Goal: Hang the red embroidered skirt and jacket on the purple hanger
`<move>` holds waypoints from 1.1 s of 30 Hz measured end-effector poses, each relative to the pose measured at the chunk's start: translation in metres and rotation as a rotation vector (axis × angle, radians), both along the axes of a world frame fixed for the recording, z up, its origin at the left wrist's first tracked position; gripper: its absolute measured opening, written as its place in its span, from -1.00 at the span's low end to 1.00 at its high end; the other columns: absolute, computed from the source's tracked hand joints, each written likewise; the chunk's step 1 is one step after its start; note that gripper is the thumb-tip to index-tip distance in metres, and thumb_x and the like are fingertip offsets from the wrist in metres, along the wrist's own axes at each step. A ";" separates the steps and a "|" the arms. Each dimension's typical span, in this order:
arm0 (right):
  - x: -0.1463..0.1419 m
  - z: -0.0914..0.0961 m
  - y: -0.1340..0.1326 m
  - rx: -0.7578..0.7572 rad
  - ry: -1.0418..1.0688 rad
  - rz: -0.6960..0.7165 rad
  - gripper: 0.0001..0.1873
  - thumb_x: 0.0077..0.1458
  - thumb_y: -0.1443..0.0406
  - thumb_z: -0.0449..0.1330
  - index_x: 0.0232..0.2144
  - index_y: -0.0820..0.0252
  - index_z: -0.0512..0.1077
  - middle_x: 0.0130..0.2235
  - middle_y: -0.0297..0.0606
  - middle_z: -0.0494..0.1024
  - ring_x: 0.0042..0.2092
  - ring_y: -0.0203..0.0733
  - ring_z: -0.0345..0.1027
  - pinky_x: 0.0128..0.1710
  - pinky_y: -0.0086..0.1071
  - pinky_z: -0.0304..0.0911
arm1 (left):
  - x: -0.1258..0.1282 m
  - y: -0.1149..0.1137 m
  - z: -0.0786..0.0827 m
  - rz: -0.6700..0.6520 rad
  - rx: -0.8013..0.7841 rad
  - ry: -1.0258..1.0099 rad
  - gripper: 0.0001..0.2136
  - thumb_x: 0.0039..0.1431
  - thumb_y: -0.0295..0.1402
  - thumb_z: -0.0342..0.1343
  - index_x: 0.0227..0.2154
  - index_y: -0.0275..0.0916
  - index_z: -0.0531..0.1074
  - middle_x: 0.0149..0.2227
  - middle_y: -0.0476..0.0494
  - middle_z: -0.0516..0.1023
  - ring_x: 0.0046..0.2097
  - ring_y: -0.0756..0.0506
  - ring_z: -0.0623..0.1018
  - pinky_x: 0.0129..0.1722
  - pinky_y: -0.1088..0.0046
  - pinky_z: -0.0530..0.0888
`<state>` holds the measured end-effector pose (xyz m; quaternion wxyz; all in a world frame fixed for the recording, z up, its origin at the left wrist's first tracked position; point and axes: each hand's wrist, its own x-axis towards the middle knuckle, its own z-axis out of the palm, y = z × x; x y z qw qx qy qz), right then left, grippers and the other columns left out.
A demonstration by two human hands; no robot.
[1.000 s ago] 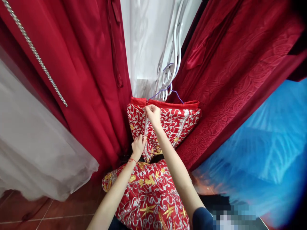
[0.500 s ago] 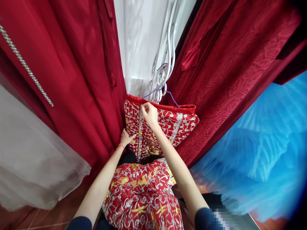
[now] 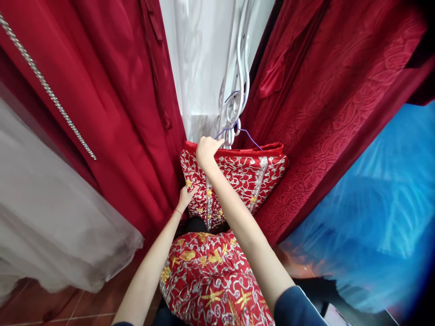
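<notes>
A red garment with silver scrollwork and gold motifs hangs from a purple hanger, its plain red band along the top. My right hand is closed over that top band, left of the hanger, with the thumb pointing right and the fingertips partly hidden. Lower down, my left hand grips the garment's left side, thumb on the front and fingers out of sight behind it. More of the same embroidered cloth bunches towards me, below and between my arms.
Long dark red gowns hang at left and right. A white scrolled metal stand rises behind the hanger. Pale tulle hangs at far left, blue ruffles at right. A phone-like object lies bottom right above the tiled floor.
My right hand has shifted from pinching the front below the band to closing over the top band. My left hand stays at the garment's side. The view has shifted slightly.
</notes>
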<state>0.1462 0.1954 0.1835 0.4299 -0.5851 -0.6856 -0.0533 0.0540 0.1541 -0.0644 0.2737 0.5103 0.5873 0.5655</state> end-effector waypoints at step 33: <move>0.114 -0.164 -0.150 -0.133 0.519 0.867 -0.47 0.00 0.45 0.00 -0.06 -0.05 0.52 0.01 -0.21 0.50 0.04 -0.06 0.44 0.03 -0.18 0.37 | 0.076 -0.022 0.148 -0.348 0.224 -0.444 -0.54 0.28 0.05 -0.01 -0.18 -0.29 0.51 -0.38 -0.18 0.59 -0.26 -0.10 0.60 -0.20 0.39 0.49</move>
